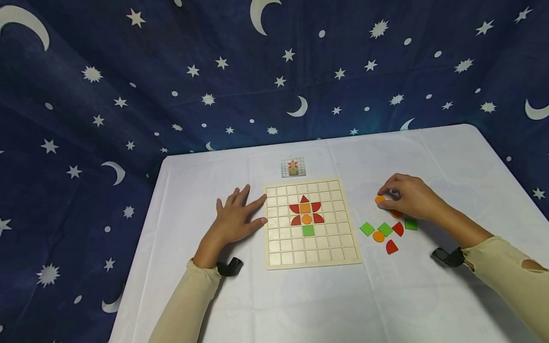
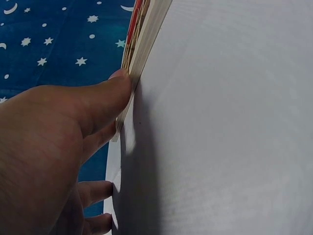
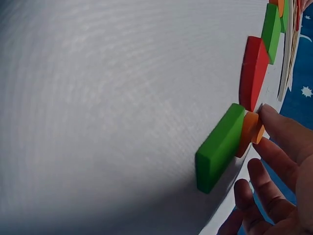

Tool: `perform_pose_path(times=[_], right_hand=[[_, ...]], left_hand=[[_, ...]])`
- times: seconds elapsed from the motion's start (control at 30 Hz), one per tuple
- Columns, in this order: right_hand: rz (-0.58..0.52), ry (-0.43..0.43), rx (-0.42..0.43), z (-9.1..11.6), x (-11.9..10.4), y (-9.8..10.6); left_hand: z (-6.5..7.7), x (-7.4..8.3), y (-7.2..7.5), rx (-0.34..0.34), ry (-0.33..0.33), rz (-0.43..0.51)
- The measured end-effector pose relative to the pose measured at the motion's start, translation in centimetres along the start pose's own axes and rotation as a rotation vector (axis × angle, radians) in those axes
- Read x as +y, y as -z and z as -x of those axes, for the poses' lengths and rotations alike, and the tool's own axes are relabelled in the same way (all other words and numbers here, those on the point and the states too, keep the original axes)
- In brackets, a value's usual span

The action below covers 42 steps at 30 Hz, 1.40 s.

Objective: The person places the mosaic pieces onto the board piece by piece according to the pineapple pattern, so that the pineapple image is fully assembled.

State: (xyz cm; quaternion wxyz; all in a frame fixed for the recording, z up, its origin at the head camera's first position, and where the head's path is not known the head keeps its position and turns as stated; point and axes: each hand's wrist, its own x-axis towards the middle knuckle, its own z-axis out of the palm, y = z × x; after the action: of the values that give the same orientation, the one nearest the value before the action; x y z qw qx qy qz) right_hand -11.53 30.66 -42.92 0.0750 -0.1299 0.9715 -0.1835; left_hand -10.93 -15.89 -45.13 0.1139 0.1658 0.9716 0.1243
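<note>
My right hand (image 1: 411,196) pinches an orange disc (image 1: 380,199) between thumb and index finger, over the loose pieces right of the board. Partly covered by that hand, a second orange disc (image 1: 396,214) lies near a green square (image 1: 411,224). My left hand (image 1: 233,221) lies with fingers spread on the table, thumb and index fingertip at the left edge of the wooden grid board (image 1: 334,243). In the left wrist view the thumb (image 2: 110,95) touches the board's side. A figure of red pieces, an orange square (image 1: 305,207), an orange disc (image 1: 306,219) and a green square (image 1: 308,230) sits on the grid.
Behind the board stands a small pattern card (image 1: 293,167) showing a red, orange and green figure. Loose red quarter circles (image 1: 391,247), green squares (image 1: 367,229) and an orange disc (image 1: 378,237) lie right of the board. A starry dark blue cloth (image 1: 240,95) hangs behind the white table.
</note>
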Motion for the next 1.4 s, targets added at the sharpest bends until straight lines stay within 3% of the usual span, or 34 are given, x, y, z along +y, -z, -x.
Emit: perform_pose_path(times=[0.37,0.6,0.93,1.23,1.4], right_hand=[[-0.008,-0.007,-0.004,0.1,-0.5,-0.1],[0.011,0.142,0.038,0.2,-3.5,-0.4],[-0.054,0.303,-0.034,-0.4,-8.6,-2.7],[-0.083,0.405,-0.047,-1.2,-11.5,-4.6],[-0.055,0.410,-0.056,-1.2,-12.2,-5.4]], left_hand=[[0.0,0.0,0.0,0.003,-0.006,0.000],[-0.1,-0.1,-0.1,0.003,-0.009,-0.009],[0.0,-0.1,-0.1,0.012,-0.017,-0.002],[0.0,-0.2,0.0,0.014,-0.018,0.001],[0.0,-0.2,-0.1,0.014,-0.022,-0.002]])
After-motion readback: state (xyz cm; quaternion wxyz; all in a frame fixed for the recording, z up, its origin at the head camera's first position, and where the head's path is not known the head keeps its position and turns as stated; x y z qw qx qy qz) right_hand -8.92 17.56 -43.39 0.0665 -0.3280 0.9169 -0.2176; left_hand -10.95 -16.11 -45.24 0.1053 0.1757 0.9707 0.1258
